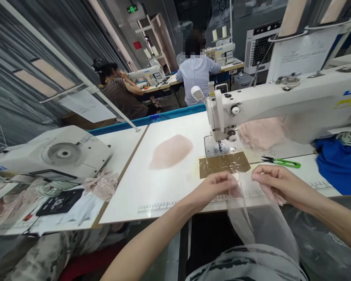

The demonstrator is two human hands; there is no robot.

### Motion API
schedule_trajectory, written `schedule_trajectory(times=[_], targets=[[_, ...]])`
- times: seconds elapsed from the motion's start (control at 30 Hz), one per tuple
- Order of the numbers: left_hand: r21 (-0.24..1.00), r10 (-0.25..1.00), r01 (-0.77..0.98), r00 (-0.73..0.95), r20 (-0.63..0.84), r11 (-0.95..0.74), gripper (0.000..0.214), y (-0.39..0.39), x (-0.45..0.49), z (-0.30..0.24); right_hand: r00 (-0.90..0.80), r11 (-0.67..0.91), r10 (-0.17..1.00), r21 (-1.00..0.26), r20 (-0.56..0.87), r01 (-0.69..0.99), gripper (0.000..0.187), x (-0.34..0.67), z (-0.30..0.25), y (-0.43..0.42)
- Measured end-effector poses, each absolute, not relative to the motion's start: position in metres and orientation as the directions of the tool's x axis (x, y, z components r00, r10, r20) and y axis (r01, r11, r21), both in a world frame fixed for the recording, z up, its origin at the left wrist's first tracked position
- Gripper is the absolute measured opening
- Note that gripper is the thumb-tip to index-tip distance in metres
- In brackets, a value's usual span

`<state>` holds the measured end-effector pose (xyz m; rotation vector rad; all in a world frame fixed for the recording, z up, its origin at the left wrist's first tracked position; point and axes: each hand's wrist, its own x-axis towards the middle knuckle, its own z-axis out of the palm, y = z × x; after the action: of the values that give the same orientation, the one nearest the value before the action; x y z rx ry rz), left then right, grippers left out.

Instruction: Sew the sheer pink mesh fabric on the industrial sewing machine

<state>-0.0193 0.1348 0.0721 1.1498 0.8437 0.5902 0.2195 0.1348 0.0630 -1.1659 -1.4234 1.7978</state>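
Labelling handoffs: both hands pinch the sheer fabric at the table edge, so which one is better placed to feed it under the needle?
Left, probably. The left hand pinches the sheer fabric just below the gold plate, in line with the needle. The right hand has its grip further right, nearer the green snips.

The sheer fabric (260,222) between the hands was a pale, near-colourless pink; the fabric pile (171,151) at ten o'clock of it was soft pink; the snips (283,162) had green handles; the sewing machine (280,101) was white; the taped patch (224,164) looked brownish-gold, perhaps glossy; a blue cloth (339,164) lay at three o'clock.
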Motion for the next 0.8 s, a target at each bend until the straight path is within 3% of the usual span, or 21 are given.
schedule_trajectory(times=[0.13,0.2,0.33,0.47,0.57,0.67,0.8], targets=[[0.975,0.834,0.060,0.508,-0.215,0.215,0.036,0.157,-0.030,0.068,-0.477,-0.118,0.829,-0.926,-0.291,0.360,0.043,0.213,0.061,0.168],[0.983,0.836,0.114,0.518,-0.184,0.146,0.033,0.170,-0.036,0.067,-0.518,-0.100,0.791,-0.904,-0.326,0.416,0.045,0.206,0.064,0.187],[0.984,0.797,0.133,0.579,-0.173,0.118,0.026,0.191,-0.048,0.066,-0.699,-0.220,0.612,-0.928,-0.370,0.300,0.048,0.186,0.066,0.221],[0.982,0.772,0.148,0.607,-0.186,0.121,0.027,0.206,-0.055,0.062,-0.739,-0.339,0.520,-0.898,-0.428,0.281,0.043,0.172,0.058,0.241],[0.971,0.803,0.228,0.563,-0.194,0.076,0.031,0.214,-0.057,0.059,-0.700,-0.318,0.554,-0.892,-0.451,0.323,0.039,0.168,0.054,0.248],[0.955,0.868,0.292,0.484,-0.108,-0.045,0.030,0.216,-0.055,0.055,-0.652,-0.192,0.647,-0.912,-0.395,0.362,0.035,0.168,0.053,0.249],[0.804,0.920,0.490,0.352,0.170,-0.336,0.014,0.211,-0.053,0.041,-0.593,0.186,0.799,-0.900,-0.095,0.394,0.029,0.168,0.048,0.241]])
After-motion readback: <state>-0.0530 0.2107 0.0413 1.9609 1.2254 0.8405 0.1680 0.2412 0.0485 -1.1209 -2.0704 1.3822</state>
